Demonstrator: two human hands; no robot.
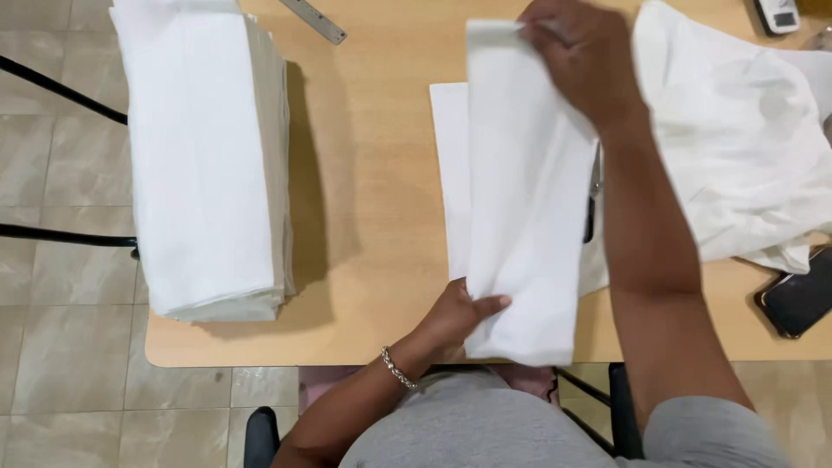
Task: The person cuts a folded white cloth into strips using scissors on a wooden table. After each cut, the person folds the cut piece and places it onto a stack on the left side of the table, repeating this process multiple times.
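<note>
light wooden table (pixel 373 173) – beige tiled floor (pixel 61 260) beneath.

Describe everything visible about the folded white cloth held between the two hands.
The folded white cloth is a long, narrow strip of thin, plain fabric, folded lengthwise with soft creases. It runs from the table's near edge toward the far side, over another flat white sheet. The left hand pinches its near left edge; the right hand holds its far end, slightly raised.

The folded cloth (pixel 520 217) and the stack of cloths (pixel 204 156) are showing plain white, the worktop (pixel 373 173) is looking pale wood-brown, and the phone (pixel 802 299) is gleaming black.
</note>
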